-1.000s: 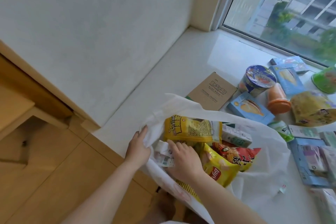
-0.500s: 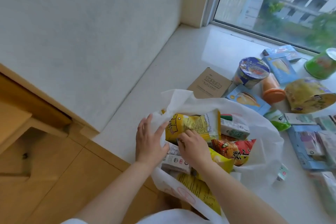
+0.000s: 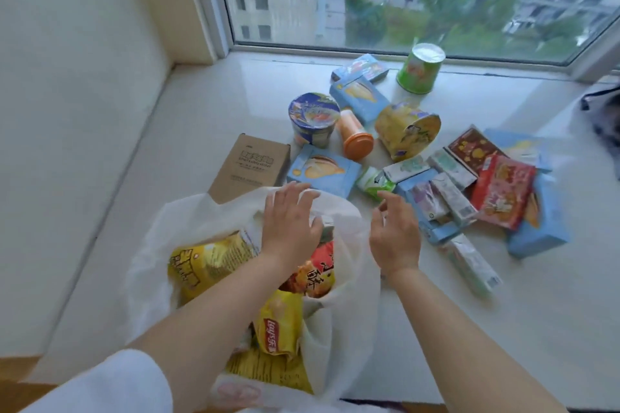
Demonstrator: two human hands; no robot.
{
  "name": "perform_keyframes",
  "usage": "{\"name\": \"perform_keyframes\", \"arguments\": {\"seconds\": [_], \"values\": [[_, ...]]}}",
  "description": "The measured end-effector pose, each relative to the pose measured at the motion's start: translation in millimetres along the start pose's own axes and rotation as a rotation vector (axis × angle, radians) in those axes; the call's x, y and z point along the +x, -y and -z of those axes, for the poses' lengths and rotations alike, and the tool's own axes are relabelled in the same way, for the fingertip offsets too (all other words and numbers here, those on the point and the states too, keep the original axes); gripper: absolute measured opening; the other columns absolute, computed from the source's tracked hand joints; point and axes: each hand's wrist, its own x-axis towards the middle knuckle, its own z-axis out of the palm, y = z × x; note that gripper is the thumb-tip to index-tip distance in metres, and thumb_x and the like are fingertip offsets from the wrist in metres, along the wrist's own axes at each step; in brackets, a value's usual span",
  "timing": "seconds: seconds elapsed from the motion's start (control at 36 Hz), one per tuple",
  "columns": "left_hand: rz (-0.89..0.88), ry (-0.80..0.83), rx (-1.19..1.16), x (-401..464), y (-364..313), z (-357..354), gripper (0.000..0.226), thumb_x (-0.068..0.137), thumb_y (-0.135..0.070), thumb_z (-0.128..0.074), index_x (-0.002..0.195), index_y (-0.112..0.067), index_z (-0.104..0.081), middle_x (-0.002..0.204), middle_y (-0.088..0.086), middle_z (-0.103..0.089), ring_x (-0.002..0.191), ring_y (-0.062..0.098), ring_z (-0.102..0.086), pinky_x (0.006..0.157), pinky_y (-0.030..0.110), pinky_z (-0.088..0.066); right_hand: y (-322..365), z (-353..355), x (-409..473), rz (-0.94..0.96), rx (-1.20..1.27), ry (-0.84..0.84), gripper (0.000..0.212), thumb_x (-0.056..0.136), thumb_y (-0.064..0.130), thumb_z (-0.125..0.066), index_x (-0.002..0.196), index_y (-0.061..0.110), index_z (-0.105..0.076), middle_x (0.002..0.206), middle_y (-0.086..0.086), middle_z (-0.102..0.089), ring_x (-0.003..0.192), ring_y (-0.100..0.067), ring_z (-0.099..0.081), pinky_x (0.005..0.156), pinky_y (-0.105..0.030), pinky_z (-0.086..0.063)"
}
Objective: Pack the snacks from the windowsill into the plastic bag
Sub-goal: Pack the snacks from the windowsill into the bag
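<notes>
The white plastic bag [image 3: 157, 265] lies open on the windowsill [image 3: 188, 131] near its front edge. Inside it I see yellow chip packets [image 3: 208, 265] and a red snack packet [image 3: 318, 275]. My left hand [image 3: 292, 225] hovers over the bag's far rim, fingers spread, holding nothing. My right hand [image 3: 396, 235] is open just right of the bag, close to a small green packet [image 3: 372, 183] and a blue box [image 3: 323, 171]. Behind them lie a brown carton [image 3: 253, 166], noodle cups [image 3: 313, 119], an orange cup [image 3: 355, 136] and several boxes.
A pile of cartons and a red packet [image 3: 503, 191] lies right of my hands. A green cup [image 3: 419, 69] stands by the window glass [image 3: 402, 0]. A wall [image 3: 67, 77] bounds the sill on the left. A dark object [image 3: 604, 117] sits at the far right.
Both hands have come out of the bag and lifted toward the snacks beyond it. The view has swung up and to the right, showing more of the windowsill.
</notes>
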Motion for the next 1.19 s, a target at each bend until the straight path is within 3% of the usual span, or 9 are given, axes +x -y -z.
{"name": "perform_keyframes", "arguments": {"seconds": [0.14, 0.33, 0.5, 0.61, 0.69, 0.81, 0.92, 1.06, 1.19], "values": [[-0.09, 0.174, 0.098, 39.0, -42.5, -28.7, 0.045, 0.096, -0.035, -0.042, 0.141, -0.029, -0.041, 0.146, -0.008, -0.04, 0.141, 0.015, -0.024, 0.118, 0.044, -0.008, -61.8, 8.4, 15.3, -0.239, -0.3, 0.358, 0.048, 0.088, 0.01, -0.044, 0.136, 0.016, -0.043, 0.127, -0.009, -0.052, 0.115, -0.028, -0.044, 0.098, -0.037, -0.035], [-0.094, 0.515, 0.342, 72.9, -67.6, -71.0, 0.04, 0.098, -0.04, -0.032, 0.119, -0.029, -0.064, 0.137, -0.007, -0.05, 0.134, 0.016, -0.033, 0.117, 0.05, -0.006, -114.1, -17.5, 10.5, -0.133, -0.466, 0.791, 0.073, 0.08, 0.053, -0.058, 0.142, 0.023, -0.033, 0.141, -0.004, -0.04, 0.131, -0.025, -0.033, 0.104, -0.037, -0.031], [-0.024, 0.665, 0.457, 85.7, -66.6, -100.8, 0.038, 0.094, -0.038, -0.044, 0.129, -0.028, -0.054, 0.135, 0.001, -0.05, 0.13, 0.021, -0.038, 0.118, 0.046, -0.01, -129.3, -33.0, 11.7, 0.012, -0.542, 0.858, 0.061, 0.079, 0.042, -0.064, 0.131, 0.016, -0.044, 0.13, -0.006, -0.044, 0.12, -0.026, -0.04, 0.093, -0.037, -0.035], [0.025, 0.648, 0.432, 100.4, -76.4, -117.1, 0.046, 0.093, -0.038, -0.046, 0.136, -0.025, -0.045, 0.136, 0.004, -0.046, 0.126, 0.025, -0.042, 0.11, 0.04, -0.025, -139.6, -27.6, 20.2, 0.017, -0.535, 0.798, 0.056, 0.077, 0.045, -0.064, 0.121, 0.013, -0.051, 0.122, -0.006, -0.049, 0.115, -0.025, -0.043, 0.089, -0.034, -0.036], [0.03, 0.594, 0.392, 120.2, -90.1, -129.3, 0.049, 0.09, -0.027, -0.05, 0.138, -0.022, -0.041, 0.139, 0.006, -0.04, 0.126, 0.028, -0.039, 0.104, 0.038, -0.03, -148.3, -12.4, 30.2, -0.032, -0.508, 0.691, 0.058, 0.072, 0.048, -0.064, 0.116, 0.011, -0.055, 0.118, -0.006, -0.051, 0.113, -0.025, -0.045, 0.091, -0.035, -0.036], [-0.109, 0.537, 0.43, 151.4, -106.8, -147.9, 0.067, 0.084, -0.011, -0.056, 0.144, -0.027, -0.031, 0.152, 0.002, -0.026, 0.139, 0.026, -0.023, 0.108, 0.037, -0.027, -164.3, 14.1, 44.2, -0.019, -0.474, 0.423, 0.057, 0.038, 0.047, -0.079, 0.077, 0.008, -0.064, 0.088, -0.007, -0.059, 0.087, -0.028, -0.058, 0.07, -0.036, -0.049], [-0.119, 0.605, 0.503, 174.0, -104.3, -166.0, 0.069, 0.084, -0.008, -0.057, 0.144, -0.028, -0.029, 0.151, 0.001, -0.027, 0.14, 0.026, -0.019, 0.108, 0.044, -0.027, -180.0, 35.5, 67.1, -0.01, -0.395, 0.222, 0.056, 0.049, 0.049, -0.074, 0.086, 0.007, -0.068, 0.111, -0.011, -0.057, 0.113, -0.028, -0.043, 0.091, -0.044, -0.046], [0.002, 0.698, 0.391, 185.8, -94.6, -176.1, 0.074, 0.085, 0.0, -0.052, 0.146, -0.025, -0.021, 0.145, 0.005, -0.037, 0.135, 0.028, -0.027, 0.096, 0.042, -0.042, -190.9, 54.4, 110.9, -0.182, -0.343, 0.566, 0.071, 0.065, 0.064, -0.056, 0.121, 0.021, -0.061, 0.155, -0.009, -0.017, 0.144, -0.031, -0.002, 0.116, -0.046, -0.009], [0.088, 0.694, 0.292, 180.0, -86.4, -185.4, 0.078, 0.079, -0.016, -0.067, 0.143, -0.026, -0.024, 0.136, 0.005, -0.046, 0.122, 0.028, -0.042, 0.088, 0.039, -0.045, -201.3, 63.5, 130.7, -0.334, -0.147, 0.774, 0.067, 0.072, 0.051, -0.069, 0.132, 0.026, -0.052, 0.156, -0.004, -0.011, 0.142, -0.028, -0.016, 0.112, -0.042, -0.025]]}}
